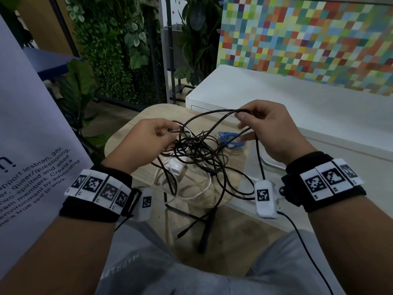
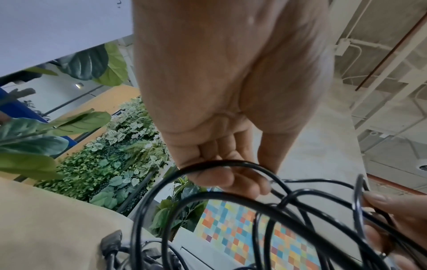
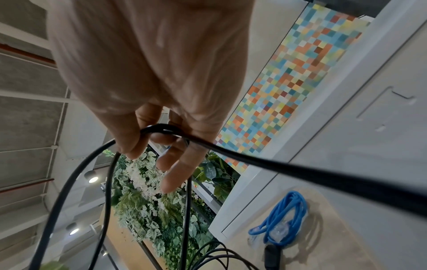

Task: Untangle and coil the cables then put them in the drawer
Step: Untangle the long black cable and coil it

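A tangle of black cables [image 1: 196,149] hangs over the small wooden table [image 1: 136,122] between my hands. My left hand [image 1: 148,141] grips a bunch of black loops [image 2: 231,182] at the tangle's left side. My right hand [image 1: 261,128] pinches a black strand [image 3: 166,130] between thumb and fingers, lifted above the tangle's right side. A coiled blue cable [image 1: 230,139] [image 3: 284,219] lies on the table under my right hand. A white cable with a white plug [image 1: 177,167] lies beneath the black tangle. Black cable ends [image 1: 204,231] dangle off the table's near edge.
A white cabinet with a drawer front [image 1: 276,96] stands right behind the table. A colourful tiled panel [image 1: 308,39] backs it. A white printed banner [image 1: 32,135] stands at the left, with plants [image 1: 119,50] behind. My grey-clad knees [image 1: 148,262] are below.
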